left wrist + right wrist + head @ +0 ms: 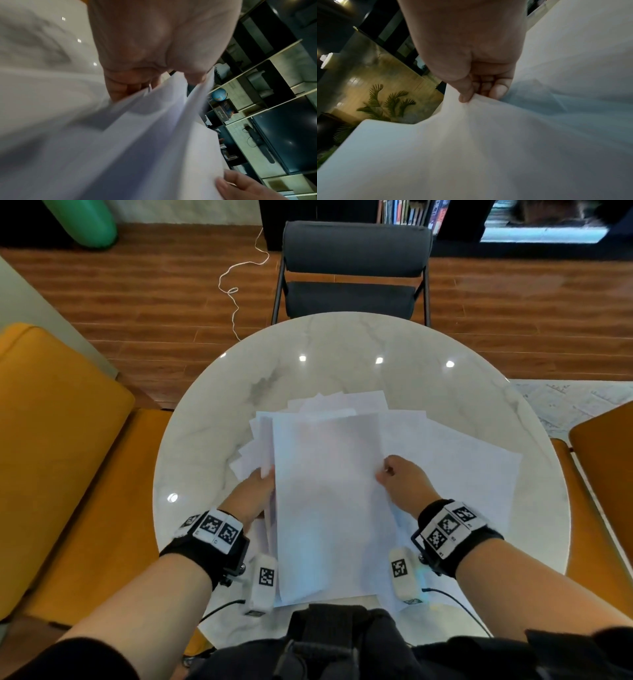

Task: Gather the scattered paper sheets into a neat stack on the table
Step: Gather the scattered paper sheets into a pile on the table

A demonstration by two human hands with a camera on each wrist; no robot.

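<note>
Although most of the paper sheets point(329, 491) already overlap in one loose pile on the near half of the table point(342, 344), their edges fan out toward the far and right edges, so squaring seems still to do. No containers show. The left hand point(253, 494) grips the pile's left edge, and the right hand point(404, 484) pinches the top sheet point(471, 148).

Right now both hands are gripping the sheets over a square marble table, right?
Not quite: the head view shows the table is round, not square. The rest holds: the left hand and the right hand both grip the paper sheets over its marble top.
</note>
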